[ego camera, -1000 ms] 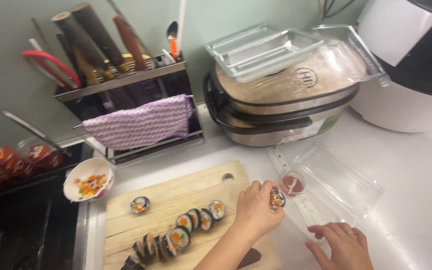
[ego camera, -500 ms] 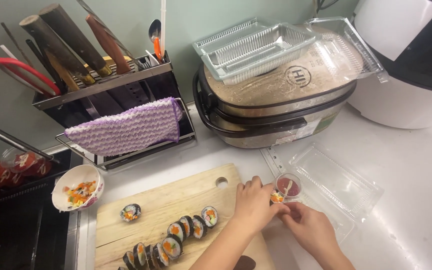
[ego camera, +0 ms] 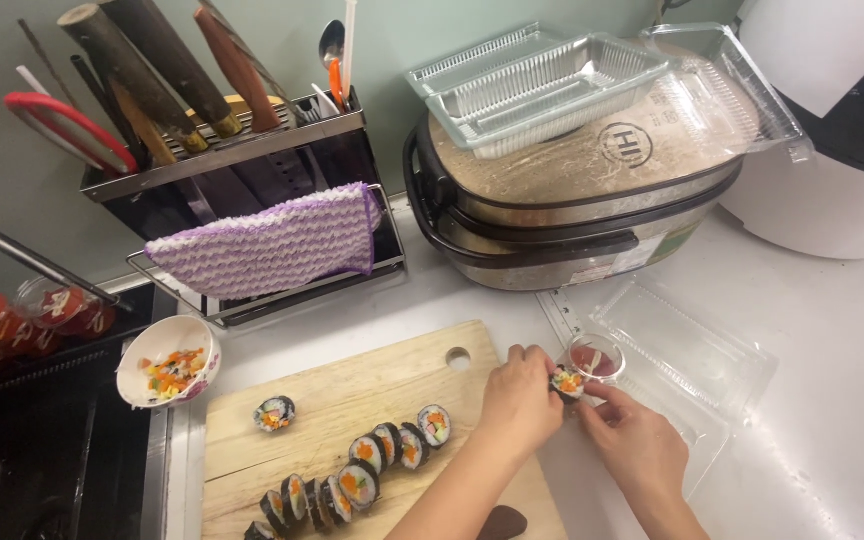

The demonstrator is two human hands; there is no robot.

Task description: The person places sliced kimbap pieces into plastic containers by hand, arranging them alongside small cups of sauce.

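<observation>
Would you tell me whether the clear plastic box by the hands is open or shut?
Open: the clear plastic box lies flat on the counter, lid spread beside its tray.

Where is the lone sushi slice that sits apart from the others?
In the head view, the lone sushi slice lies on the left part of the wooden cutting board, just right of the small white bowl and up-left of the row of slices.

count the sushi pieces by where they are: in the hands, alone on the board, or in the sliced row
Held between the left hand and right hand: 1 sushi piece
Lone piece on the cutting board: 1
Sliced row, as far as visible: about 8; the frame edge cuts it off
Total: about 10
</observation>
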